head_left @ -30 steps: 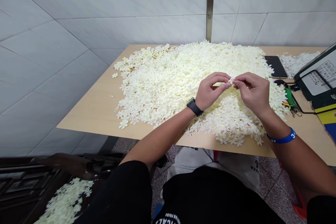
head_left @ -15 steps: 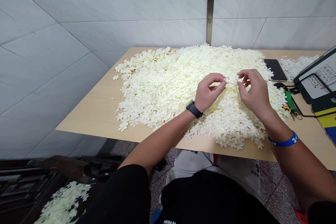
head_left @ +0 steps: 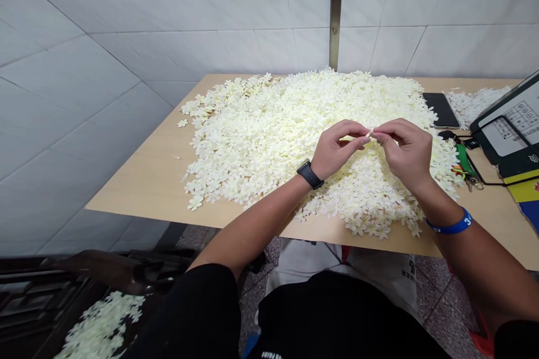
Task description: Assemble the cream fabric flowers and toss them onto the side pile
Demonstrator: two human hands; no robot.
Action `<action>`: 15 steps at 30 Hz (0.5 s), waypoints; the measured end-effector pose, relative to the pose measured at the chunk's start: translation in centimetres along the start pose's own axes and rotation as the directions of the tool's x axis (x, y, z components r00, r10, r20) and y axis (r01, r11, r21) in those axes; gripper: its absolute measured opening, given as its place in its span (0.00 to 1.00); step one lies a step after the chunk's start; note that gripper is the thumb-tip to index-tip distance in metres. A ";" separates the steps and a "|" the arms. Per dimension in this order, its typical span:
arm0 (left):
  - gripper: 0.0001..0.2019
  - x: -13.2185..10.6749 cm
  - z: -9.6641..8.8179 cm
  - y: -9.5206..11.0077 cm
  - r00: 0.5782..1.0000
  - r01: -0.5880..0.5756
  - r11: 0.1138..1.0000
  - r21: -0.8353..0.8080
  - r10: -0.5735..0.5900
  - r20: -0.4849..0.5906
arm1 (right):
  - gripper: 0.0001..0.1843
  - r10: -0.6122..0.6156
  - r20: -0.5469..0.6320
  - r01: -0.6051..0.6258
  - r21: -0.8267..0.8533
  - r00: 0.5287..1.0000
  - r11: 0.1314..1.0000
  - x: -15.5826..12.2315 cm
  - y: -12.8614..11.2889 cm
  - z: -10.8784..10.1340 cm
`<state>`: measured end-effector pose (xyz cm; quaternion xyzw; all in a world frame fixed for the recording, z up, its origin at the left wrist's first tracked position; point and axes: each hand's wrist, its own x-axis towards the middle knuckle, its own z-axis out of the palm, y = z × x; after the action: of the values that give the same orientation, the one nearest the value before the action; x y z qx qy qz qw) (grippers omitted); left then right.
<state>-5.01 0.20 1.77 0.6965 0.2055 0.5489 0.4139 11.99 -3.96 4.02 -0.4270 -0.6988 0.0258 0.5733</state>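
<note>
A wide pile of small cream-white artificial flowers [head_left: 261, 129] covers much of the wooden tabletop. Over its right part, my left hand [head_left: 334, 148] pinches a small white flower [head_left: 370, 133] between thumb and fingertips. My right hand [head_left: 406, 151] meets it from the other side, its thumb and forefinger closed on the same small piece. The fingertips cover most of that flower, so its shape is hard to make out.
A black phone [head_left: 440, 110] lies right of the pile, beside a heap of thin white bits [head_left: 474, 104]. Farther right are a green key holder [head_left: 464, 160] and a dark box [head_left: 511, 126]. More flowers [head_left: 103, 322] lie low at the left. Tiled wall stands behind the table.
My right hand has moved left and its fingertips have closed against the flower at my left fingertips. Before, a gap stood between the two hands. The pile looks the same.
</note>
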 end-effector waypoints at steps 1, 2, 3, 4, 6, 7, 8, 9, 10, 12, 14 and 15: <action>0.11 0.0 0.0 -0.1 1.000 -0.006 1.000 -0.008 0.006 -0.001 | 0.08 0.023 0.005 -0.023 0.014 1.000 1.000 0.0 0.0 0.0; 0.11 0.0 0.0 -0.2 1.000 -0.010 1.000 -0.015 0.010 0.000 | 0.08 0.044 0.010 -0.044 0.024 0.999 0.999 0.0 0.0 0.0; 0.11 0.0 0.0 -0.3 1.000 -0.012 1.000 -0.022 0.012 0.000 | 0.08 0.061 0.014 -0.062 0.032 0.998 0.998 0.0 -0.1 -0.1; 0.11 0.0 0.0 -0.3 1.000 -0.012 1.000 -0.028 0.012 0.001 | 0.08 0.076 0.018 -0.076 0.038 0.997 0.996 0.1 -0.1 -0.1; 0.10 0.1 0.0 -0.4 1.000 -0.011 0.999 -0.045 0.011 -0.001 | 0.09 0.095 0.028 -0.096 0.050 0.995 0.994 0.1 -0.1 -0.1; 0.09 0.1 0.0 -0.4 1.000 -0.013 0.998 -0.054 0.013 0.000 | 0.09 0.103 0.037 -0.105 0.057 0.994 0.993 0.2 -0.1 -0.1; 0.09 0.1 -0.1 -0.4 1.000 -0.015 0.998 -0.062 0.016 0.002 | 0.09 0.110 0.045 -0.112 0.064 0.993 0.992 0.2 -0.1 -0.2; 0.09 0.1 -0.1 -0.4 1.000 -0.018 0.998 -0.068 0.018 0.004 | 0.09 0.118 0.053 -0.121 0.071 0.992 0.990 0.3 -0.1 -0.2; 0.08 0.2 -0.1 -0.4 1.000 -0.020 0.997 -0.071 0.021 0.007 | 0.09 0.127 0.060 -0.131 0.075 0.990 0.989 0.3 -0.1 -0.2; 0.09 0.2 -0.2 -0.4 1.000 -0.017 0.997 -0.072 0.018 0.012 | 0.09 0.145 0.072 -0.150 0.080 0.987 0.985 0.4 -0.1 -0.3; 0.09 0.2 -0.2 -0.4 1.000 -0.011 0.997 -0.072 0.012 0.014 | 0.08 0.158 0.078 -0.164 0.080 0.984 0.983 0.5 -0.2 -0.3; 0.09 0.2 -0.2 -0.4 1.000 -0.007 0.997 -0.072 0.009 0.015 | 0.08 0.163 0.080 -0.169 0.078 0.983 0.982 0.5 -0.3 -0.3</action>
<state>-5.09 0.71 1.57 0.6860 0.1795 0.5524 0.4382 12.12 -3.97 4.67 -0.4579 -0.6795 0.1190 0.5608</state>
